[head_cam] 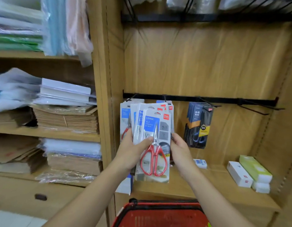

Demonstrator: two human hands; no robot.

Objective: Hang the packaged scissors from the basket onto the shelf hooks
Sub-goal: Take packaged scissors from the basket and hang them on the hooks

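Shelf [207,63]: black hook rail [224,100] is crossing the wooden back.
Left hand [133,153]: your fingers [146,140] are gripping fanned scissors packs [151,122].
Right hand [181,149]: fingers [174,137] are pinching their edge.

Bottom edge cuts off the red basket [160,215]; front pack [158,126] hides those behind

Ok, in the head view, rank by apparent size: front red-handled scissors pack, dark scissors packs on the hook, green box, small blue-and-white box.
1. Front red-handled scissors pack, largest, but held nearer the camera, so true size is unsure.
2. Dark scissors packs.
3. Green box.
4. Small blue-and-white box.
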